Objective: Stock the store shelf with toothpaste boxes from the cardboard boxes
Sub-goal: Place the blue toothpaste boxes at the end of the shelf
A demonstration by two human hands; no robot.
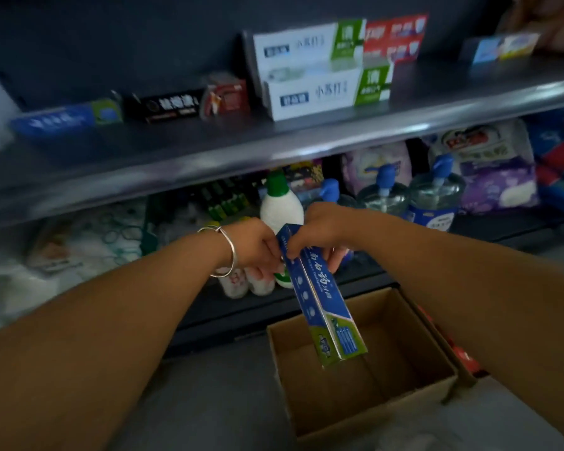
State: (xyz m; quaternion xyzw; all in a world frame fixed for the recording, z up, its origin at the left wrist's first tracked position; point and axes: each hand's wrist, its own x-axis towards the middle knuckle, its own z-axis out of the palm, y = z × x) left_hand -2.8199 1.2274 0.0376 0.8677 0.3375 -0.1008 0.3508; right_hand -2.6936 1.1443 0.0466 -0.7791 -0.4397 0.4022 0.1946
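Head view: both hands meet on the upper end of a blue toothpaste box point(319, 294). The left hand point(258, 245), a silver bangle point(223, 252) on its wrist, pinches one side; the right hand point(323, 232) closes its fingers on the other. The box slants down from the hands over an open cardboard box point(365, 415) on the floor. Above the hands, the shelf point(274, 148) carries white-and-green toothpaste boxes point(326, 89).

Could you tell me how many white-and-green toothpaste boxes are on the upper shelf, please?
2 white-and-green toothpaste boxes: one at the front, near the upper shelf edge, and one behind it, higher in view. More may be hidden behind them.
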